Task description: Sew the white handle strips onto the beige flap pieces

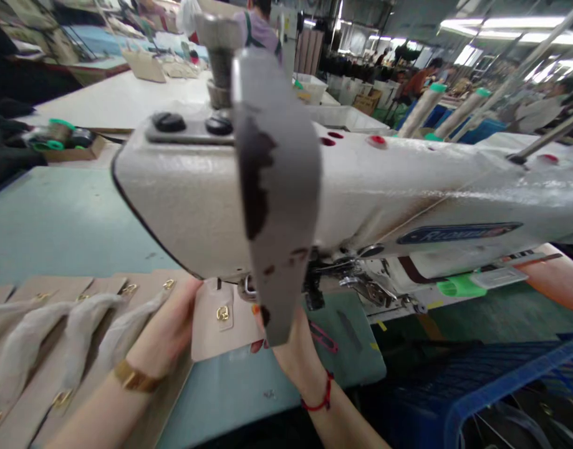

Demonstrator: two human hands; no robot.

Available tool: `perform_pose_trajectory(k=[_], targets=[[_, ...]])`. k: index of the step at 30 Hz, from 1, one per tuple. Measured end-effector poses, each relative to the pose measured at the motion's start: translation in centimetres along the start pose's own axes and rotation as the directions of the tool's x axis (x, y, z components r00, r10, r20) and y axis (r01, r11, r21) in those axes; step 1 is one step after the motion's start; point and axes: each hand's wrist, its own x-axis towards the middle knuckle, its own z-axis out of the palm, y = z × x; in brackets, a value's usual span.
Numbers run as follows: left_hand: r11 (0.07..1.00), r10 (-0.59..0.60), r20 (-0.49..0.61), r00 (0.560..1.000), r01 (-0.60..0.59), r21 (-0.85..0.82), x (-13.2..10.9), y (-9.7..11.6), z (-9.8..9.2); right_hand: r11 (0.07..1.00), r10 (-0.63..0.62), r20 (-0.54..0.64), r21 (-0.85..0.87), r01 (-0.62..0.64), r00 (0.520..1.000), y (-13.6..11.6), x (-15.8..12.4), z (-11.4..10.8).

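A beige leather piece with a gold clasp (206, 340) lies under the head of a white sewing machine (187, 206). At its left edge is my left hand (181, 318), with the fingertips hidden behind the piece and the machine. My right hand (290, 349) is at the right edge of the piece, partly covered by the machine's grey lever (281, 187); a few fingertips show against the piece, and red nails are visible below it. How each hand grips is mostly hidden.
Several beige pieces with gold clasps and white wrapping (99, 305) lie overlapped at the left. A pink tool (322, 337) rests right of my right hand. A blue crate (454, 405) stands at the lower right. Thread spools (59, 134) sit in a box; people work behind.
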Motion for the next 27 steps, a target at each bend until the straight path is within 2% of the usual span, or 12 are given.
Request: perform_pose_trajectory(k=[1, 2, 3, 5, 7, 9, 12, 14, 17, 20, 24, 27], targets=[[1.000, -0.005, -0.024, 1.000, 0.005, -0.007, -1.0, -1.5, -0.6, 1.000, 0.010, 0.021, 0.028, -0.011, 1.000, 0.3, -0.2, 0.1], [0.997, 0.039, -0.037, 0.999, -0.041, -0.064, -2.0, -3.1, -1.1, 0.999, 0.015, 0.026, 0.050, -0.016, 1.000, 0.5, -0.3, 0.2], [0.989, 0.077, 0.020, 0.997, -0.074, -0.131, -2.9, -4.6, -1.3, 0.997, 0.024, 0.022, 0.070, -0.025, 0.999, 0.8, -0.5, 0.3], [0.974, 0.125, 0.127, 0.984, -0.098, -0.203, -4.4, -7.1, -1.0, 0.991, 0.065, 0.019, 0.118, -0.067, 0.998, 1.0, -0.9, 0.6], [0.963, 0.194, 0.138, 0.971, -0.161, -0.216, -5.2, -8.5, 0.1, 0.984, 0.093, 0.035, 0.152, -0.097, 0.995, 0.8, -1.3, 0.7], [0.960, 0.224, 0.053, 0.973, -0.211, -0.184, -5.4, -8.7, 1.4, 0.984, 0.094, 0.041, 0.150, -0.099, 0.995, 0.4, -1.7, 0.8], [0.992, 0.088, -0.057, 0.994, -0.093, -0.089, -5.4, -7.7, 2.6, 0.995, 0.058, 0.008, 0.083, -0.059, 0.998, 0.2, -2.2, 0.8], [0.999, 0.004, -0.107, 0.994, -0.008, -0.035, -5.4, -7.1, 2.7, 0.999, 0.032, 0.001, 0.043, -0.032, 0.999, 0.4, -2.5, 0.9], [1.000, -0.008, -0.171, 0.985, 0.011, 0.017, -5.6, -6.8, 2.2, 1.000, -0.001, -0.003, -0.012, 0.001, 1.000, 0.6, -3.0, 1.0], [0.999, -0.012, -0.186, 0.983, 0.021, 0.048, -5.7, -6.9, 1.6, 1.000, -0.007, 0.005, 0.006, 0.007, 1.000, 0.2, -3.5, 0.9], [0.994, -0.036, -0.120, 0.992, 0.048, 0.098, -5.5, -7.1, 1.0, 0.989, 0.043, 0.089, 0.138, -0.055, 0.995, -0.5, -3.8, 0.1], [0.987, -0.046, -0.093, 0.995, 0.060, 0.150, -5.5, -7.1, 0.9, 0.985, 0.055, 0.100, 0.156, -0.071, 0.993, -0.2, -3.6, -0.4]])
